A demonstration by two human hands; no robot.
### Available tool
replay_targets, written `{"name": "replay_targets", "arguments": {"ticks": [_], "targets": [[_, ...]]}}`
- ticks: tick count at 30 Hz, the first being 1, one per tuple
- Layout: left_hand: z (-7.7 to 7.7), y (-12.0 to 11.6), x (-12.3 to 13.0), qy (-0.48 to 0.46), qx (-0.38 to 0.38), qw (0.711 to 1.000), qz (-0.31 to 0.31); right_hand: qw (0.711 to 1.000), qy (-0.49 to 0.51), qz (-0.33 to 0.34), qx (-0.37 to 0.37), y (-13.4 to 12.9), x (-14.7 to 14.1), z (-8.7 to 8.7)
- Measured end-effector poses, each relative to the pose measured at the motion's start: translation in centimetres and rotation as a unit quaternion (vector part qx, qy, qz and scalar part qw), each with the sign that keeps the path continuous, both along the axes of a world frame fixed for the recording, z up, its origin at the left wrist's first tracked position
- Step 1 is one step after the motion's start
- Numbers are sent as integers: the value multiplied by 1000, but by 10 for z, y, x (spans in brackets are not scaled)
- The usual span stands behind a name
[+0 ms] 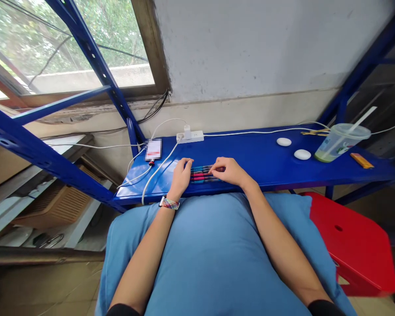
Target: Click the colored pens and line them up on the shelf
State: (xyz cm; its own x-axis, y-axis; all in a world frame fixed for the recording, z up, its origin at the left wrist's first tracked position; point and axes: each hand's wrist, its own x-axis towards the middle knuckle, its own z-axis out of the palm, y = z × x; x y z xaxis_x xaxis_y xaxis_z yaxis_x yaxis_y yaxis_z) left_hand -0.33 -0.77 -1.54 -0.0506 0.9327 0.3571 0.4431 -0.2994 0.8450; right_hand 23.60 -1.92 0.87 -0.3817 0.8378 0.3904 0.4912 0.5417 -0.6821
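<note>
Several pens (201,174) lie side by side on the blue tabletop (250,153), with blue, dark and red barrels. Against their left ends rests my left hand (181,175), its thumb and forefinger slightly bent and apart, the other fingers mostly hidden. From the right, my right hand (228,171) covers the other ends of the row. Its fingers are curled down and pinched at a pen; the fingertips are partly hidden. A multicoloured woven band circles my left wrist.
Behind the hands lies a white power strip (190,136) with cables; a small screened device (153,149) is at left. Two white egg-shaped objects (284,141), a plastic cup (340,142) with a straw, and an orange packet (362,160) are at right. A red stool (352,241) stands below.
</note>
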Motion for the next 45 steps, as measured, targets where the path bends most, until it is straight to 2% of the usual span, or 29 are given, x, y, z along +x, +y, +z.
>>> {"name": "replay_targets", "arguments": {"ticks": [4, 8, 16, 22, 26, 29, 34, 38, 42, 45], "targets": [[2, -1, 1, 21, 0, 1000, 0, 995, -83, 13, -61, -9, -2, 11], [2, -2, 2, 31, 5, 999, -8, 988, -127, 8, -82, -10, -3, 16], [3, -3, 1, 30, 21, 999, -15, 986, -152, 7, -76, -5, -3, 7], [14, -16, 2, 51, 85, 991, -87, 994, -59, 10, -90, -2, -5, 3], [21, -22, 4, 88, 122, 982, -115, 999, 22, -12, -23, 2, -1, 1], [24, -24, 5, 87, 140, 980, -111, 995, 90, -22, 20, 5, 0, 0], [27, -23, 4, 54, 123, 985, -111, 980, 193, -26, -34, 8, -3, 2], [26, -21, 5, 38, 125, 987, -95, 955, 284, -40, -76, 9, -6, 3], [25, -17, 6, 17, 156, 986, -62, 891, 407, -36, -200, 11, -5, 1], [23, -15, 4, 4, 164, 985, -54, 865, 446, -19, -230, 12, -4, 1]]}}
